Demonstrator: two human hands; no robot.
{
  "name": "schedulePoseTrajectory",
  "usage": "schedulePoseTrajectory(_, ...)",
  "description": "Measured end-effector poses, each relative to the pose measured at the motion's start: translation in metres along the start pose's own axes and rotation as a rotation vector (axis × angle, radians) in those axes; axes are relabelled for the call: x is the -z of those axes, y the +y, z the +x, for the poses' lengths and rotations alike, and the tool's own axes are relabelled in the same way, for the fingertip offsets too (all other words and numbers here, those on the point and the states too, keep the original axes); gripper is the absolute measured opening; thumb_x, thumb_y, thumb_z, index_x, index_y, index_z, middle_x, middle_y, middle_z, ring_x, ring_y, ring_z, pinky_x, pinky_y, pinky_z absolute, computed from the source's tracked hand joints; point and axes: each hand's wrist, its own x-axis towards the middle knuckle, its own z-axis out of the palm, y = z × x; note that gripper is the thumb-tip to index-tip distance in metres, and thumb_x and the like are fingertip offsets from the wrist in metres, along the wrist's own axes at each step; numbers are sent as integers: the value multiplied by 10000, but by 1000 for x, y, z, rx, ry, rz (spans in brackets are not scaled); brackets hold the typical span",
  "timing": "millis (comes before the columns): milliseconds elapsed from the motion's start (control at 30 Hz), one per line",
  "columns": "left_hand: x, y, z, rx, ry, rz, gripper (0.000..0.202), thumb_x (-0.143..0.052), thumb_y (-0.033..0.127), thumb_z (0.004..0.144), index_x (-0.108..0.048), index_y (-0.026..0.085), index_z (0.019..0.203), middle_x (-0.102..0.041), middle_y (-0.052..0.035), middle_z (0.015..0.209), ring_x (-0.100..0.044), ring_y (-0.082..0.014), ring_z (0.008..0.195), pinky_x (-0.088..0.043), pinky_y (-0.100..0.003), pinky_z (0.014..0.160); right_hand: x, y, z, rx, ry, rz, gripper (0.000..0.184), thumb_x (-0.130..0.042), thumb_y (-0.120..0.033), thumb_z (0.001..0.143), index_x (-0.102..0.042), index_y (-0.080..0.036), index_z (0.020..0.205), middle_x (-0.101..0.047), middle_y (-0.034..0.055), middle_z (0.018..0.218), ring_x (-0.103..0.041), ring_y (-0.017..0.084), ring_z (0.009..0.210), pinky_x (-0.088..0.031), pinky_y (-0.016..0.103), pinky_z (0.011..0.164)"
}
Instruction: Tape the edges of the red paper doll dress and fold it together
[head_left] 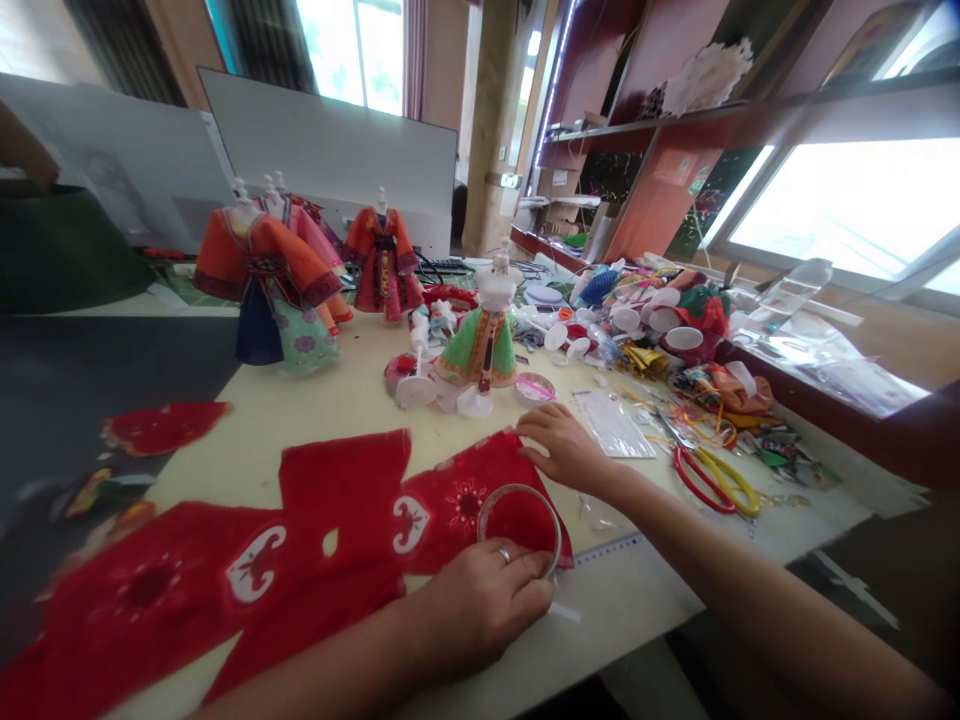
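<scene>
A flat red cut-out garment piece with white heart patches lies spread across the cream table. My left hand, a ring on one finger, is closed around the near side of a clear tape roll that rests on the red sleeve end. A strip of clear tape runs out beside that hand. My right hand lies on the far corner of the same sleeve, fingers bent and pressing the cloth down.
Small mannequins in costume stand behind: a green-skirted one, an orange-robed one, another in red. Red and yellow scissors and a plastic packet lie to the right. Craft clutter fills the far right. A ruler edges the cloth.
</scene>
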Motion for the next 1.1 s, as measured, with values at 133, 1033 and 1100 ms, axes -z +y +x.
schedulePoseTrajectory(133, 0, -1, 1, 8, 15, -27, 185, -389, 60, 893, -562, 99, 840, -678, -115, 949, -614, -165, 753, -534, -299, 705, 25, -21, -32, -8, -21, 90, 160, -501, -155, 865, -636, -222, 919, -663, 42, 937, -563, 184, 928, -410, 373, 886)
schedulePoseTrajectory(1033, -3, 3, 1, 44, -6, -45, 176, -405, 28, 861, -557, 115, 847, -652, -77, 757, -628, -172, 731, -563, -293, 682, 35, -62, -102, 76, -112, 51, 184, -434, -95, 846, -598, -162, 897, -616, 79, 936, -506, 192, 887, -401, 372, 843)
schedulePoseTrajectory(1100, 0, 3, 2, 30, 42, -19, 166, -418, 34, 861, -560, 121, 859, -663, -83, 794, -633, -170, 748, -565, -309, 719, 36, -65, -102, 73, -158, 54, 166, -451, -107, 843, -602, -166, 875, -615, 77, 915, -502, 194, 876, -407, 367, 825)
